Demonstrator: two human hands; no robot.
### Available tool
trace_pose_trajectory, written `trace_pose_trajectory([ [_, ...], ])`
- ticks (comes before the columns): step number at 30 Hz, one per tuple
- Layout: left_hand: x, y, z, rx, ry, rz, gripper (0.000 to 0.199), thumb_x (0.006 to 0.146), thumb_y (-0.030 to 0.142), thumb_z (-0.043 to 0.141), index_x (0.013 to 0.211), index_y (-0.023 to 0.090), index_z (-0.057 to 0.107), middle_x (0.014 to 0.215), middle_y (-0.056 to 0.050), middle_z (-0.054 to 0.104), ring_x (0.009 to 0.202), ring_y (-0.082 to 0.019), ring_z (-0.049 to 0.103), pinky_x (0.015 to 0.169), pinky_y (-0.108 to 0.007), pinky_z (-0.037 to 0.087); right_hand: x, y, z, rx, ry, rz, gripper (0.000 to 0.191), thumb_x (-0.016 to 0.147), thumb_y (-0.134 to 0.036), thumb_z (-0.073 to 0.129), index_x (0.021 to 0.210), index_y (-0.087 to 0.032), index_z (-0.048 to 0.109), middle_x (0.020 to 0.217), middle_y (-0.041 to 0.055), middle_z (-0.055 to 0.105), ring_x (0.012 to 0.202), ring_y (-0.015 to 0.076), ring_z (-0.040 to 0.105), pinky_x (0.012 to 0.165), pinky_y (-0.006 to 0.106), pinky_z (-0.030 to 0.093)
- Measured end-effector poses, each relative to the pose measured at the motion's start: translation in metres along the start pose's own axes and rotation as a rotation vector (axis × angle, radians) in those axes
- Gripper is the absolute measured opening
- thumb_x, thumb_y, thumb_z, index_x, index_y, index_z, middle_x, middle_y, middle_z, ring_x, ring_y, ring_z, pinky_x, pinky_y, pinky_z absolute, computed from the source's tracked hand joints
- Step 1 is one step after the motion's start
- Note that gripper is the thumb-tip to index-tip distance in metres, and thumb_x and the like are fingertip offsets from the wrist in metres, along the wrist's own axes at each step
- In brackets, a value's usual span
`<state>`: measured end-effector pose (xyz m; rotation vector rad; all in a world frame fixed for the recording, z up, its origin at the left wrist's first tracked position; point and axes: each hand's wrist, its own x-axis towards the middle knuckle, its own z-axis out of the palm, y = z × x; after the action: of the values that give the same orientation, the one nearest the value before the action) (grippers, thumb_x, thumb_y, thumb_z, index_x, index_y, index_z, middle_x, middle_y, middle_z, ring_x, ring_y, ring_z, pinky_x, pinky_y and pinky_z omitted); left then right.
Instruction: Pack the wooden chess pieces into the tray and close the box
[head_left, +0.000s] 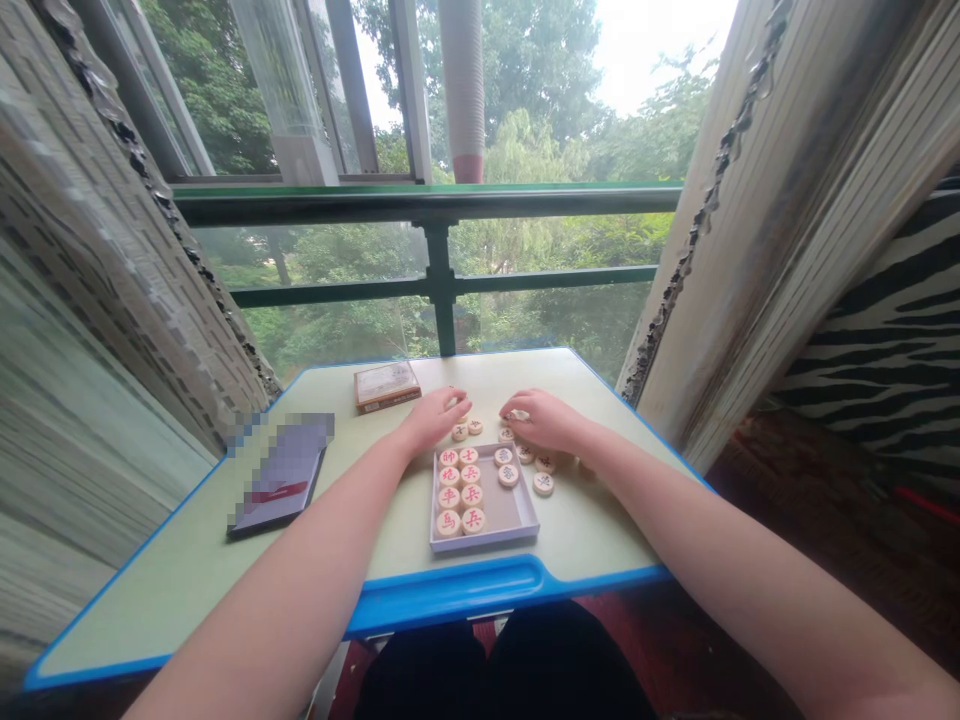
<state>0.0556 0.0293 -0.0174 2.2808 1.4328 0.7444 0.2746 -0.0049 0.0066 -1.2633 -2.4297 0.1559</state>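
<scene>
A shallow white box (511, 510) on the table holds round wooden chess pieces: two columns with red characters (471, 496) at its left and two pieces with dark characters (508, 476) at its upper right. My left hand (437, 416) is just beyond the box's far left corner, fingers bent over loose pieces (475, 426); what its fingertips hold is too small to tell. Beyond the far right corner, my right hand (541, 418) rests over other loose pieces, its fingers curled down and partly hiding them. More loose pieces (544, 484) lie beside the box's right wall.
The pale table (187, 570) has a blue edge with a blue tray groove (450, 592) at the front. A small brown box (388, 387) sits at the back left. A dark flat item (281, 485), partly pixelated, lies at the left. Curtains flank the window and green railing (442, 290).
</scene>
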Motion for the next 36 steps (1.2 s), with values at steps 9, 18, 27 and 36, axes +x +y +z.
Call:
trace_pose_trajectory([
  [9, -0.003, 0.003, 0.001, -0.018, 0.01, 0.063, 0.047, 0.083, 0.05, 0.035, 0.097, 0.02, 0.069, 0.12, -0.008, 0.058, 0.117, -0.024, 0.046, 0.102, -0.036, 0.031, -0.001, -0.001, -0.001, 0.027, 0.003, -0.02, 0.017, 0.077, -0.016, 0.054, 0.087, -0.019, 0.068, 0.092, 0.007, 0.065, 0.087, 0.0185, 0.057, 0.083, 0.031, 0.042],
  [18, -0.004, 0.008, -0.002, -0.021, 0.004, 0.101, 0.048, 0.083, 0.05, 0.034, 0.078, 0.019, 0.071, 0.104, -0.008, 0.064, 0.103, -0.023, 0.055, 0.095, -0.033, 0.037, 0.0, -0.001, -0.001, 0.038, -0.003, -0.023, 0.016, 0.078, -0.015, 0.053, 0.086, -0.018, 0.067, 0.092, 0.007, 0.065, 0.087, 0.0177, 0.057, 0.083, 0.031, 0.043],
  [27, -0.007, 0.016, -0.006, -0.189, 0.197, 0.087, 0.021, 0.075, 0.028, 0.053, 0.078, 0.017, 0.07, 0.105, -0.009, 0.062, 0.099, -0.02, 0.057, 0.09, -0.031, 0.044, -0.002, -0.001, -0.003, 0.113, 0.094, -0.02, 0.024, 0.074, -0.013, 0.056, 0.095, -0.019, 0.064, 0.104, 0.0076, 0.059, 0.097, 0.0189, 0.055, 0.09, 0.035, 0.041],
  [36, -0.014, 0.043, -0.001, -0.711, 0.064, 0.007, 0.019, 0.064, 0.026, 0.066, 0.079, 0.014, 0.068, 0.102, -0.009, 0.064, 0.086, -0.019, 0.061, 0.08, -0.034, 0.049, -0.004, -0.012, -0.011, 0.183, 0.2, -0.035, 0.02, 0.079, -0.014, 0.05, 0.093, -0.017, 0.064, 0.077, 0.0026, 0.059, 0.066, 0.0113, 0.054, 0.068, 0.026, 0.044],
])
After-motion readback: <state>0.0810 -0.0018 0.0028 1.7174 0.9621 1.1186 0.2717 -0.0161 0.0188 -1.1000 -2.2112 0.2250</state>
